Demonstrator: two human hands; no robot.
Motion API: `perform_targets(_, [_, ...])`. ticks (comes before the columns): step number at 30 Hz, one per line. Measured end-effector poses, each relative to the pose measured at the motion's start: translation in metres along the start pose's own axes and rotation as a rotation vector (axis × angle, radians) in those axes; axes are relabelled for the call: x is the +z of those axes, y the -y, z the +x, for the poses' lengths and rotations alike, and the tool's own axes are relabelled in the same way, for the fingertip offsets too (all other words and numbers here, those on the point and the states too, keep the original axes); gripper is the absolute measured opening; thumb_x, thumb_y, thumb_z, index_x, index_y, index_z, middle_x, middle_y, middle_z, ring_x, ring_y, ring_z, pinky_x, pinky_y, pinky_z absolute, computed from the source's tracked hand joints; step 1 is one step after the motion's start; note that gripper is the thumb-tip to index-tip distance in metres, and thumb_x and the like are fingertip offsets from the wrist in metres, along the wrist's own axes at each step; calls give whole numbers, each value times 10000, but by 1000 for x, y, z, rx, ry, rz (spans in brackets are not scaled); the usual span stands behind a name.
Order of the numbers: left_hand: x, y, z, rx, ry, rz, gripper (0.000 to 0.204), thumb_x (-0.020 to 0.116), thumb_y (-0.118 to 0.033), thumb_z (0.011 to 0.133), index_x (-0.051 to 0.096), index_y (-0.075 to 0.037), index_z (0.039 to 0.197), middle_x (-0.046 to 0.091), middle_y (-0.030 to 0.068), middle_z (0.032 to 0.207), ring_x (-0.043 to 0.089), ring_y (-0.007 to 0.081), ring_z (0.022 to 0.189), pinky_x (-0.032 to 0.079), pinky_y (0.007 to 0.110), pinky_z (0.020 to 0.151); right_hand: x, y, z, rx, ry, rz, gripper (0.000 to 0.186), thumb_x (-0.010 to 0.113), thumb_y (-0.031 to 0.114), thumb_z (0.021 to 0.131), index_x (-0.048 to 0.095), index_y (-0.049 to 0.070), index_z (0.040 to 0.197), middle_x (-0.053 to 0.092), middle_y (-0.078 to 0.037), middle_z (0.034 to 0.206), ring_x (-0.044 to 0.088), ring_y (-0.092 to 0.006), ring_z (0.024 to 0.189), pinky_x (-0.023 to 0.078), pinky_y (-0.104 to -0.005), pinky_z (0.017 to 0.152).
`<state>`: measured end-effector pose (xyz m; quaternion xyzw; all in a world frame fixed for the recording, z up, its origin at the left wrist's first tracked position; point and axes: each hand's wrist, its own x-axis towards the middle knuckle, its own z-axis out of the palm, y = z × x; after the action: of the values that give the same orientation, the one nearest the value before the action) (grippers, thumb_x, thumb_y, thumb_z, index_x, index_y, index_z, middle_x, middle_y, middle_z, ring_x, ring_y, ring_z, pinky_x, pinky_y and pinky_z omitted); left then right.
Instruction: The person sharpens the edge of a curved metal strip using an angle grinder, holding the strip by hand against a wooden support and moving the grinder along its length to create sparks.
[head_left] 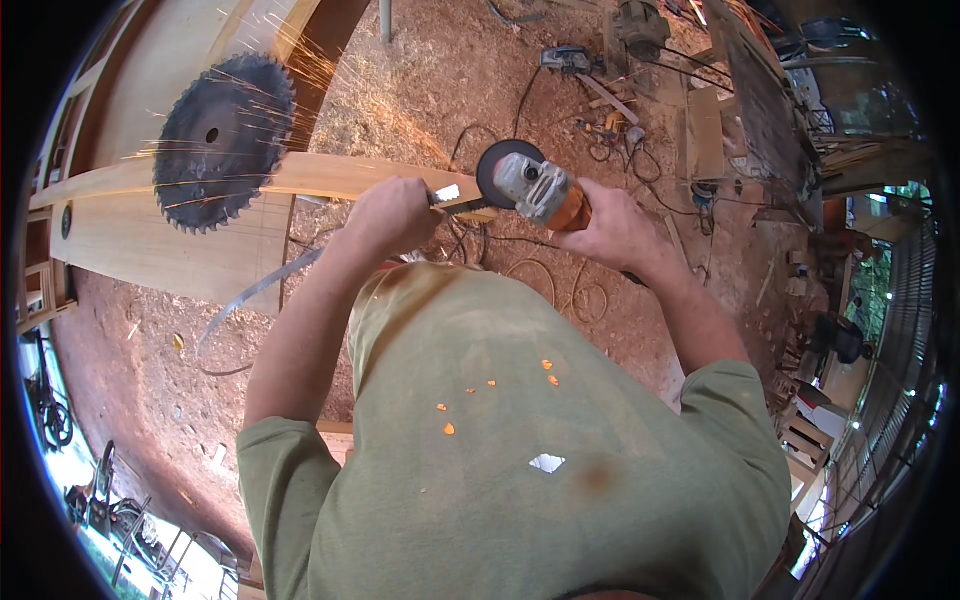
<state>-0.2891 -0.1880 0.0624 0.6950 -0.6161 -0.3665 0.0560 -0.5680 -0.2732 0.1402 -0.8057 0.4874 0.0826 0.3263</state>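
My right hand (pixel 622 228) is closed around the orange body of an angle grinder (pixel 545 190), whose dark disc (pixel 492 172) points to the left. In my closed left hand (pixel 392 212) is a long, thin metal strip (pixel 282 274). Its short, shiny end sticks out close to the grinder disc; whether they touch I cannot tell. The rest of the strip curves away behind my left wrist toward the floor. Orange sparks streak across the upper left. A wooden plank (pixel 335 175) lies beyond my left hand.
A large toothed circular saw blade (pixel 222 140) rests on the wooden workpiece at left. Sawdust covers the floor (pixel 400 90), where cables (pixel 585 290) lie in loops. Farther off are a grey power tool (pixel 568 60) and a motor (pixel 642 28). Stacked timber stands at right.
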Motion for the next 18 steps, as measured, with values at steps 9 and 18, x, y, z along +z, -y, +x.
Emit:
perform_targets(9, [-2,-2,-2,-14,1,25,349,715,-341,873,732,5,831,692,240,781,688,409,777,540,489,731,-1,6,-3,-18,-53,72,545,756,279,709,628,16,1169,709,-234,965,689,-393,954,544,-439,841])
perform_targets(18, [1,-1,0,-14,9,8,344,708,-340,876,734,1,836,693,244,787,688,408,780,542,490,738,0,2,-2,-16,-37,34,577,747,288,704,628,37,1209,710,-241,988,691,-387,971,543,-441,869])
